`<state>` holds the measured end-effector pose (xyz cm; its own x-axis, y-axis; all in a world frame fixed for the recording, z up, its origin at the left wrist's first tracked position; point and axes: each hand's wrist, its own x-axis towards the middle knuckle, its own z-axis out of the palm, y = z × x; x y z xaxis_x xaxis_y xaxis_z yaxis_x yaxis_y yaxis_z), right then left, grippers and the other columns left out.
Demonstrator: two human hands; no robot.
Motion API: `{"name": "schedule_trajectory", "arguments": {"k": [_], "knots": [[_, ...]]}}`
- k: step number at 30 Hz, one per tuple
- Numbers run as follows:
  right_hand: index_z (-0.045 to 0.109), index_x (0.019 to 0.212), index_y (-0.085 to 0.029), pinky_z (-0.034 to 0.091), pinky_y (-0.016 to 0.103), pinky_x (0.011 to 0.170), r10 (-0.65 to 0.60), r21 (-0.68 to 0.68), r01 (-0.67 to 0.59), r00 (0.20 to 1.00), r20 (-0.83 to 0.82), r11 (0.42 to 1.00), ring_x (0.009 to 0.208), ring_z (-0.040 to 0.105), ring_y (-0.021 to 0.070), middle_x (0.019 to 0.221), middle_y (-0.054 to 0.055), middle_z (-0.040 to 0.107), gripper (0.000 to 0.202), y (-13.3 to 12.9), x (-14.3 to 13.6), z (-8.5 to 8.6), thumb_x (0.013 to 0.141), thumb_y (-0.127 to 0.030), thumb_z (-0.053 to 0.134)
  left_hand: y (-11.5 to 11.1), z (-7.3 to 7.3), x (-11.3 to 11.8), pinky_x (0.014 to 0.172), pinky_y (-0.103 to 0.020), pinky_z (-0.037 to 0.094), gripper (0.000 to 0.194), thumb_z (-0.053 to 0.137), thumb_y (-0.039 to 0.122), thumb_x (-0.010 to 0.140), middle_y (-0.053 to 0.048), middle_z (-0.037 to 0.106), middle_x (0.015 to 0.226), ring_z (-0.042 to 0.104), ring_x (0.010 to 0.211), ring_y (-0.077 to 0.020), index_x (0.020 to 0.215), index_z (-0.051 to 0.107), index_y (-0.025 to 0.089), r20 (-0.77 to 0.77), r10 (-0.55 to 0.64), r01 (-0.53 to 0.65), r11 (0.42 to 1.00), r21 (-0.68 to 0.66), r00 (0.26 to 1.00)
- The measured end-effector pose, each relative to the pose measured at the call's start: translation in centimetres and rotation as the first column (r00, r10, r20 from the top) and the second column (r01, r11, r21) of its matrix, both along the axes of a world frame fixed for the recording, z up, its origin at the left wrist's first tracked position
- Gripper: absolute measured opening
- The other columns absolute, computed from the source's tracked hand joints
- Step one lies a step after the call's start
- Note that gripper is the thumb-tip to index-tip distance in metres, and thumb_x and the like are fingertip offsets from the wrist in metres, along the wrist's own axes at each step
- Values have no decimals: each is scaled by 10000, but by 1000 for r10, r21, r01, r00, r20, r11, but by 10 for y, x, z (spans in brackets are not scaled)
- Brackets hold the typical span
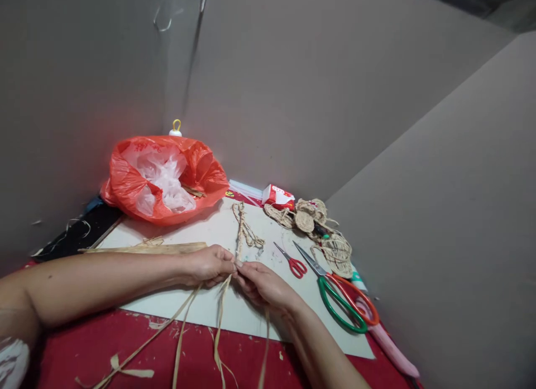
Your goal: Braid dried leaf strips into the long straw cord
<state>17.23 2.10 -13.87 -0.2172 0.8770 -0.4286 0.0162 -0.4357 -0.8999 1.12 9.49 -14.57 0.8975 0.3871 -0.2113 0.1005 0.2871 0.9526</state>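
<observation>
Fingers of the left hand (215, 266) and right hand (262, 286) pinch together, thumbs and fingertips closed on the lower end of a braid (240, 235) of pale, dry plant fibre, rough and knobbly. The braid's long axis runs away from the person, nearly straight up the view, its far end bending into a loop that trails to the right. Loose flat strips (220, 327), papery and ribbon-like, hang toward the person. Beneath lies a smooth white board (243, 321), marked with scraps, on a tabletop (62, 350) covered in red. A broad husk strip (167, 248) lies behind the left forearm; small red scissors (296, 266) and large steel scissors (310, 259) lie to the right, near coiled fibre pieces (305, 221). Farther back slumps a crinkled red plastic bag (125, 182); plain grey walls (293, 99) enclose the corner.
</observation>
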Motion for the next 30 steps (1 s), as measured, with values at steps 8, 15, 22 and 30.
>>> {"name": "schedule_trajectory", "arguments": {"k": [8,15,22,30], "knots": [[375,553,-185,57,167,333,-67,-80,44,947,-315,996,354,96,19,414,-122,243,418,-2,1,-3,782,-432,622,10,5,3,538,-196,318,257,550,353,801,23,539,624,412,555,-66,754,581,102,-41,-21,32,960,279,999],[515,551,-149,63,195,334,-332,27,334,942,-56,942,315,154,24,351,-107,280,378,-12,-15,-10,786,-432,601,10,29,2,343,-183,269,233,442,289,823,76,374,421,321,312,-61,821,599,117,-237,-163,167,986,-2,958],[391,554,-190,81,170,329,-422,-131,402,844,-331,906,338,113,12,384,-127,256,418,-17,-29,-6,686,-434,704,-22,22,1,375,-196,400,257,334,396,897,13,549,511,539,400,-128,919,445,165,-211,-61,69,997,32,976],[363,581,-186,98,153,337,-445,-154,421,792,-417,894,359,127,7,421,-123,271,415,-21,-35,-5,712,-375,708,-36,8,-3,509,-220,458,264,324,300,906,20,555,590,539,499,-110,1105,409,149,-186,72,11,911,413,980]]}}
